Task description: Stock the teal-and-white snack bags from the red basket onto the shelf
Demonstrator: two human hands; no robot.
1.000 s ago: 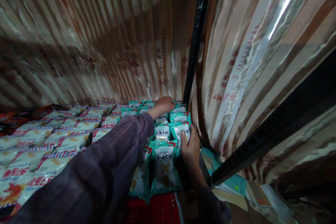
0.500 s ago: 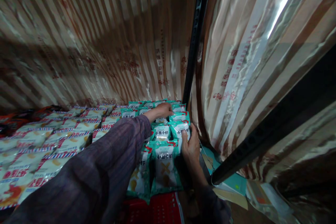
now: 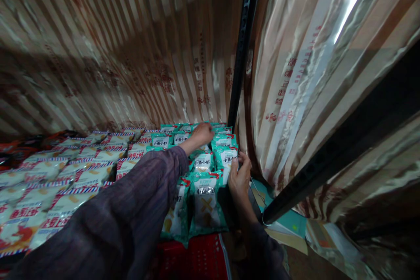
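Rows of green-and-white snack bags (image 3: pixel 206 203) stand and lie close together above a red crate. My left hand (image 3: pixel 201 134) reaches over to the back rows, its fingers bent down and pressed together among the bags. What the fingertips hold, if anything, is hidden. My right hand (image 3: pixel 240 177) is closed at the right edge of the stack, thumb in front and fingers curled beside a green snack bag (image 3: pixel 226 156). Left of these lie many white snack bags (image 3: pixel 90 173) with red lettering and striped edges, partly covered by my left sleeve.
A black perforated post (image 3: pixel 241 61) rises behind the bags, and another dark bar (image 3: pixel 305 175) slants across the right. Striped cloth curtains (image 3: pixel 147 43) hang behind. The red crate (image 3: pixel 197 256) is at the front; teal folders (image 3: pixel 288 223) and papers lie low at the right.
My left hand has shifted slightly up and back over the rear bags. My right hand stays at the stack's right edge, its fingers a little more curled.
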